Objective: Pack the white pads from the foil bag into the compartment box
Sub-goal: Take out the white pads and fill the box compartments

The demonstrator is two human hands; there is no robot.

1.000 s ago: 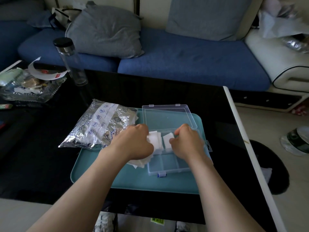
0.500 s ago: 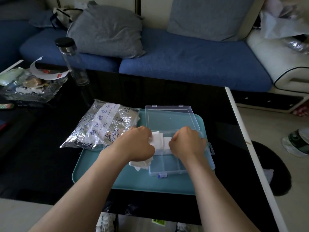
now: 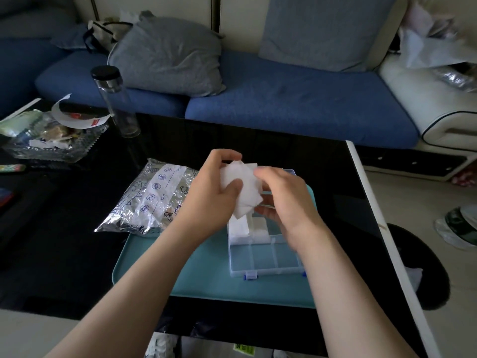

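Note:
My left hand (image 3: pixel 209 195) grips a stack of white pads (image 3: pixel 242 192) lifted above the clear compartment box (image 3: pixel 268 257). My right hand (image 3: pixel 286 200) pinches the stack's right side, fingers curled over it. The box lies open on the teal tray (image 3: pixel 165 275), its lid mostly hidden behind my hands. White pads (image 3: pixel 240 228) fill two far-left compartments; the near compartments hold nothing. The foil bag (image 3: pixel 149 200) lies flat to the left, partly on the tray.
A clear bottle with a black cap (image 3: pixel 116 102) stands at the back left of the black table (image 3: pixel 62 233). A glass dish of clutter (image 3: pixel 49 140) sits far left. A blue sofa (image 3: pixel 284 99) runs behind; the table's white edge (image 3: pixel 374 223) is at right.
Both hands have risen from the box, lifting a stack of pads up above it. Pads stay in the far-left compartments.

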